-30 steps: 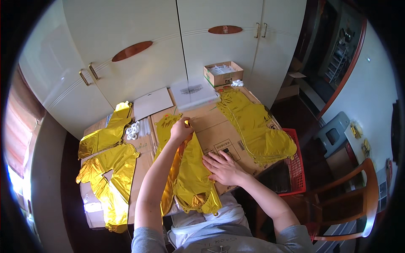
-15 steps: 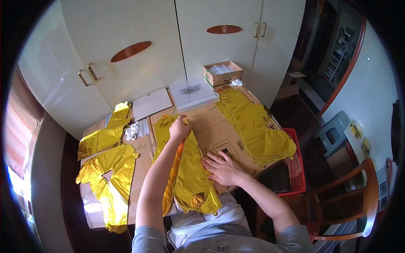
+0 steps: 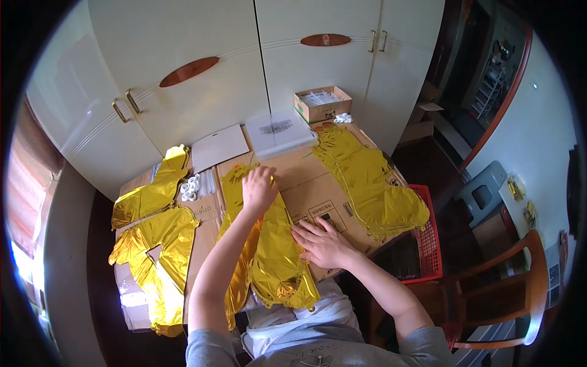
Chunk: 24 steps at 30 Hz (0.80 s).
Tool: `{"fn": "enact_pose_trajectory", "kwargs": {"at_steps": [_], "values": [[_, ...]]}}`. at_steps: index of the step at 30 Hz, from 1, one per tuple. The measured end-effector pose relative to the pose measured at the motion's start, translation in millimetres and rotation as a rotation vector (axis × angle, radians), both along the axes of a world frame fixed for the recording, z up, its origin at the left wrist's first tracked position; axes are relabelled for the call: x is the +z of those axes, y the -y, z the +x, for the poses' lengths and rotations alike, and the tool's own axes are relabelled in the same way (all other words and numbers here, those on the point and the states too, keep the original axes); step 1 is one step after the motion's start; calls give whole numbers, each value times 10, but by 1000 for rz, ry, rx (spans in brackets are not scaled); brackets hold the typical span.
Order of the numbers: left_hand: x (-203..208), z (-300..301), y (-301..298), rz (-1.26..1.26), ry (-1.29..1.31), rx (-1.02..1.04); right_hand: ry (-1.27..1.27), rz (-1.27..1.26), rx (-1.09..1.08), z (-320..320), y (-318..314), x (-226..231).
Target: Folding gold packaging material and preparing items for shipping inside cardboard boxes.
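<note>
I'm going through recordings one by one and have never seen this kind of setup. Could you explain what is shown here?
There is no machine, just a person's two bare hands. The view comes from a fisheye camera on the person's head, looking down, so straight edges bend near the rim. The left hand is at the top of the middle foil, a gold one; its grip is hard to make out. The right hand lies spread at that foil's right edge, holding nothing visible. Other gold foils lie to either side on the cardboard, with white rings, a pale board and an open box further back.
</note>
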State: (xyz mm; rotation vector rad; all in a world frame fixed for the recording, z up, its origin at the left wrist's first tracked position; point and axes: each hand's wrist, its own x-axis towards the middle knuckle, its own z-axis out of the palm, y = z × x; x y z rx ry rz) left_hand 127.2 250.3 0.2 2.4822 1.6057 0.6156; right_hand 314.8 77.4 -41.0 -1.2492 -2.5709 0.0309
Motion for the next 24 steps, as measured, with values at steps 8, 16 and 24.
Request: {"fn": "enact_pose_trajectory", "kwargs": {"at_steps": [8,16,24], "values": [[-112,-198,733,19,-426,-352,-8,10,-1,-31,-12,-1],[-76,-200,525,-115,-392,-252,-22,21,16,-31,-10,36],[-18,-223,241,-152,-506,-222,-24,-17,26,-32,-12,49]]}}
